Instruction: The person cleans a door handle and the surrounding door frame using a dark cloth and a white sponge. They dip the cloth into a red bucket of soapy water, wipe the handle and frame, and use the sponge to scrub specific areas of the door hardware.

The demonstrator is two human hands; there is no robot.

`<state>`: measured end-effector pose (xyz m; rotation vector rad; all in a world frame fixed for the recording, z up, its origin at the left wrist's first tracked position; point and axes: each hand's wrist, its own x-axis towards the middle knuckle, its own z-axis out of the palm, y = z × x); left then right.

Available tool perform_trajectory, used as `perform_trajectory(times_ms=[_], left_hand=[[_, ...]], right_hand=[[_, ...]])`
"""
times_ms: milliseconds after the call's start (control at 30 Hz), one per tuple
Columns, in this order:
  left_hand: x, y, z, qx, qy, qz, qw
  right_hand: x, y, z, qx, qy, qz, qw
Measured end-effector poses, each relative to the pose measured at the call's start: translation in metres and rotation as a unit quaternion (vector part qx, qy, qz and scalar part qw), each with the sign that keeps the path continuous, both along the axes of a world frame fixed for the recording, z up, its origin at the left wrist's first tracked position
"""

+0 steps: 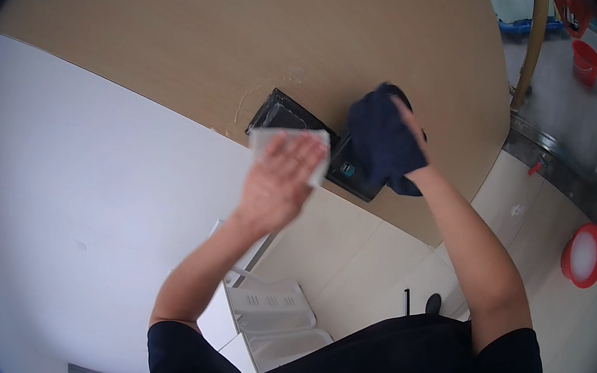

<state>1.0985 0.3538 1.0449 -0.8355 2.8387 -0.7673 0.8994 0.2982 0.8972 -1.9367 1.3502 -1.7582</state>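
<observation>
My left hand [276,184] lies over a white pad or folded cloth [259,140], fingers across it, at the near side of a black plastic unit [297,109] on a wood-coloured panel [184,21]. Whitish smears mark the unit's left part. On its right part sits a small label [347,168]. My right hand [413,136] holds a dark blue cloth [380,135] against or just above that right part; most of its fingers are hidden by the cloth. Part of a black rounded object shows behind the cloth.
A white wall [83,160] borders the panel on the left. Below are grey-white plastic trays or chair parts [278,307] and a tiled floor [347,243]. To the right stand a red basin of whitish liquid [584,256], a red bucket [586,62] and a curved wood-coloured frame [530,58].
</observation>
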Motion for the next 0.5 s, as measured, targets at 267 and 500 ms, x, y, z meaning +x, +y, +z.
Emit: perform_trajectory(times_ms=[267,500], left_hand=[[-0.070,-0.018,-0.052,-0.037,0.142,0.020,0.989],[-0.047,0.016,-0.047,-0.081,0.059,-0.004,0.995]], right_hand=[[0.022,0.043,-0.026,0.176,-0.545,0.357,0.738],[0.013,0.060,-0.024,0.061,-0.312,0.240,0.917]])
